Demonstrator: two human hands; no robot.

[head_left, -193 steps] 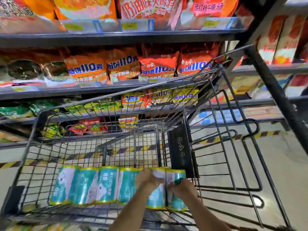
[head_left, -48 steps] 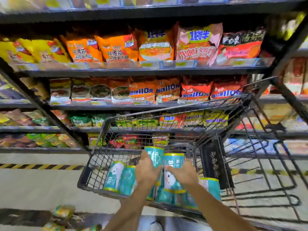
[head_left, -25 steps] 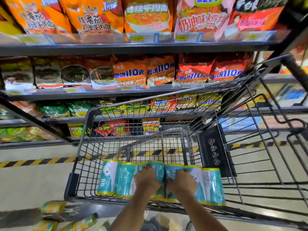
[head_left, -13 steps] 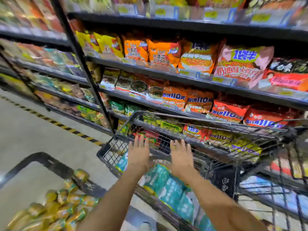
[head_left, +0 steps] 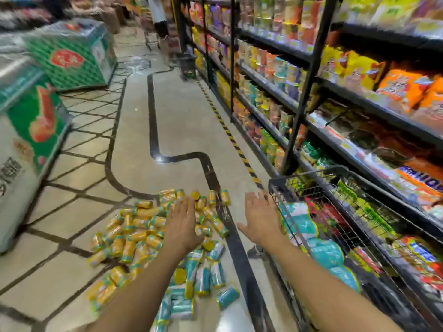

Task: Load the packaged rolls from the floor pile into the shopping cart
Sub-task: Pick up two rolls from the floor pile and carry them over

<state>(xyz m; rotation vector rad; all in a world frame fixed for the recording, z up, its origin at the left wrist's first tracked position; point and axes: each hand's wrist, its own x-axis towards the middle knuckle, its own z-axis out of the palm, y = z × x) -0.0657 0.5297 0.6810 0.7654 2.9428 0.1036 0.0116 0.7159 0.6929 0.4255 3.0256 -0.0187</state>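
A pile of packaged rolls [head_left: 134, 233] lies on the tiled floor at lower left, most in yellow wrap, with several teal ones [head_left: 203, 276] nearer me. My left hand [head_left: 183, 226] hovers over the pile, fingers straight, holding nothing. My right hand [head_left: 262, 220] is spread open just left of the black wire shopping cart [head_left: 275, 185]. Several teal rolls [head_left: 318, 243] lie in a row inside the cart at the right.
Shelves of snack bags [head_left: 359, 92] run along the right behind the cart. Green chest freezers [head_left: 36, 121] stand at the left. The aisle floor [head_left: 182, 121] stretches ahead, with a basket [head_left: 188, 65] and a person [head_left: 158, 17] far down it.
My hands have let go of the teal rolls set in the cart and come out empty. My view has swung left from the cart to the floor pile.
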